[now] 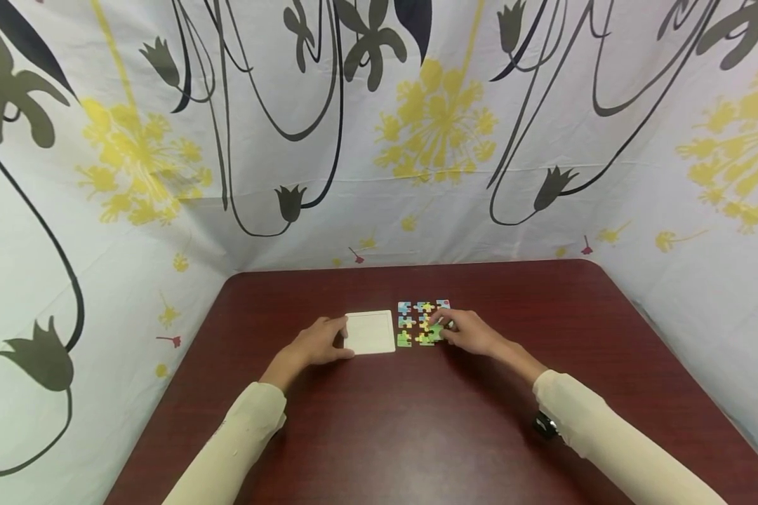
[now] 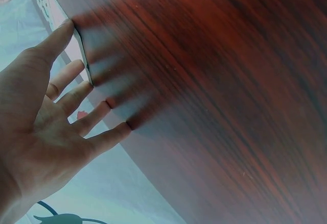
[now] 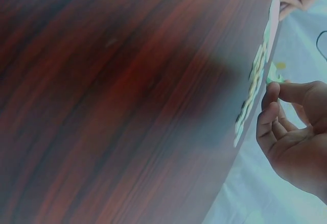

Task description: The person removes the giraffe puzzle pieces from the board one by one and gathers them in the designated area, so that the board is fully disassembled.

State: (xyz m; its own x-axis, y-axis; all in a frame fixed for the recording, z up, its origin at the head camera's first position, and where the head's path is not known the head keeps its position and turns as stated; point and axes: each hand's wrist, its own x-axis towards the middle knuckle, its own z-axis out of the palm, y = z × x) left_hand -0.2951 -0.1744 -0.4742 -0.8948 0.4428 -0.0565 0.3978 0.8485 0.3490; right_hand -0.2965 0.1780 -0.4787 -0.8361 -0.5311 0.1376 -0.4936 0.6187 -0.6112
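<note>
— Steadying comes first: my left hand [image 1: 318,342] lies flat on the table [image 1: 379,435], fingers straight and relaxed, fingertips touching the near-left edge of the white tray [image 1: 370,332]. It grips nothing.

— And the right?

— My right hand [image 1: 470,333] sits just right of the tray, fingers curled down over a greenish piece [image 1: 437,331] at the near-right of the puzzle pieces [image 1: 423,322]. I judge it a pinch, but my fingers hide most of it.

— How do you do it well?

— I'd say lift that one piece straight up, so its tabs don't drag the neighbours, and keep the tray pressed still with my left.

— Count for me, near to far.

— Two hands, two cream sleeves. One tray. Pieces lie apart in a loose three-by-three: the near row shows two plus the one under my fingers, the middle row two clearly, with my hand covering the right end, and the far row three. So about nine; I can't be sure.
</note>
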